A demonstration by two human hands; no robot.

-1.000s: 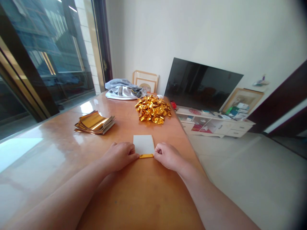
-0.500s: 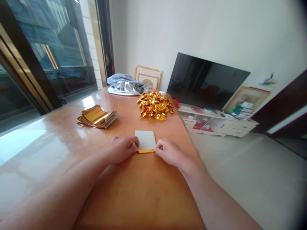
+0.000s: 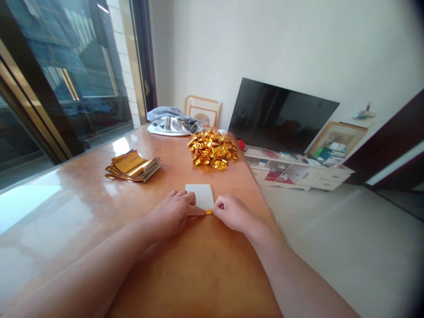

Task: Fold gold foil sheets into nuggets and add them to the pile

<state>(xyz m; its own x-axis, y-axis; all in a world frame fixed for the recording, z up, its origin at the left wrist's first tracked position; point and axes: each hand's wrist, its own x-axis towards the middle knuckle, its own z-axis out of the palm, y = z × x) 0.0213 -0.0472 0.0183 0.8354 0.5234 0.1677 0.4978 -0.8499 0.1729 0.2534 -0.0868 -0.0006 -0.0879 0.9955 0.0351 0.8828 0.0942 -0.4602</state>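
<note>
A sheet of gold foil paper [image 3: 200,194] lies pale side up on the table, its near edge folded over into a narrow gold strip. My left hand [image 3: 175,210] rests across the left part of that strip, one finger stretched along the fold and covering most of it. At the strip's right end, my right hand [image 3: 230,212] has thumb and fingers pinched on the paper's corner. Beyond the left hand sits a stack of gold foil sheets [image 3: 132,167]. Farther off, behind the sheet, is a heap of folded gold foil pieces [image 3: 212,150].
The glossy wooden table [image 3: 195,274] drops off on my right. Grey-blue cloth [image 3: 170,121] is bundled at its far end. A television [image 3: 281,115] stands on a white cabinet [image 3: 318,174] beyond the edge. Framed pictures [image 3: 202,108] lean on the wall, and glass doors [image 3: 79,75] are at left.
My left hand has slid right along the folded strip, its finger now straightened over it where it was curled at the left end. My right hand stays at the right corner.
</note>
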